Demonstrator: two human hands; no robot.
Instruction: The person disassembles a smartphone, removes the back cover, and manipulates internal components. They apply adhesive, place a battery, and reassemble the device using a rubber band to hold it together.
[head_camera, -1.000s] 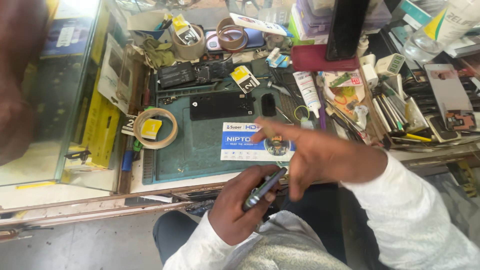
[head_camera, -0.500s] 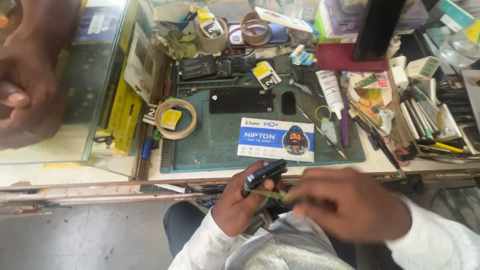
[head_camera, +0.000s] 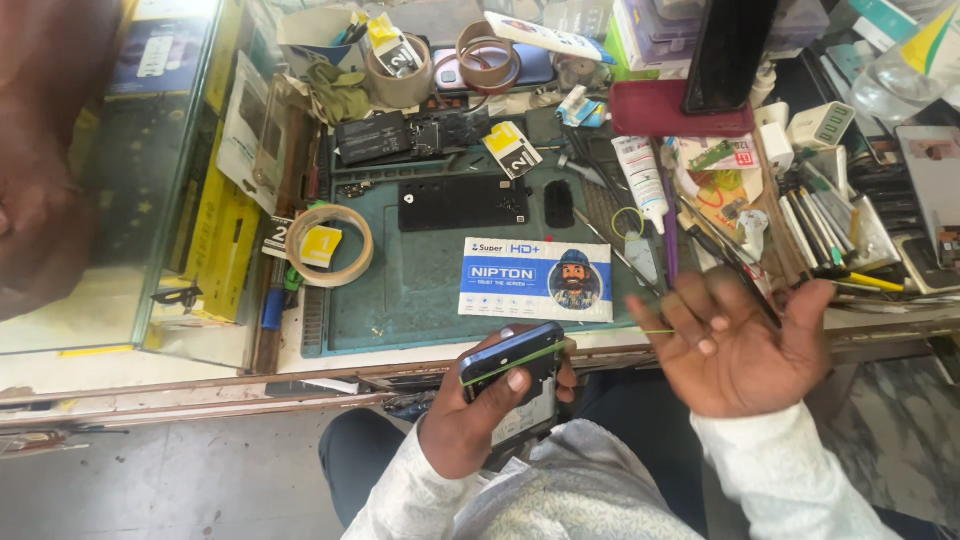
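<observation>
Nearest the camera, the left hand (head_camera: 470, 415) was closed around a dark phone (head_camera: 512, 357), thumb laid over its top face, holding it just below the front edge of the workbench (head_camera: 400, 358) and above the person's lap. A thin green band (head_camera: 600, 338) ran from the phone's edge across to the right hand (head_camera: 740, 350), which was spread wide open, palm up and fingers splayed — the band appeared to catch on a fingertip, though how it was held could not be told.

Just beyond the phone, on the green work mat (head_camera: 400, 290), lay a flat blue-and-white packet (head_camera: 537, 279) bearing a cartoon figure in a cap. Left of it sat a roll of tan tape (head_camera: 330, 245) with a yellow tag inside. Farther back on the mat rested a black phone panel (head_camera: 463, 203) and a small dark oval piece (head_camera: 559, 204). A white glue tube (head_camera: 640, 182) lay to the right, near a cluster of tools and pens (head_camera: 820, 230).

At the far edge stood more tape rolls (head_camera: 488, 55), a maroon case (head_camera: 680, 108) and an upright dark phone (head_camera: 728, 50). At the far left, over a glass counter (head_camera: 110, 220), another person's hand (head_camera: 40, 200) showed — blurred.
</observation>
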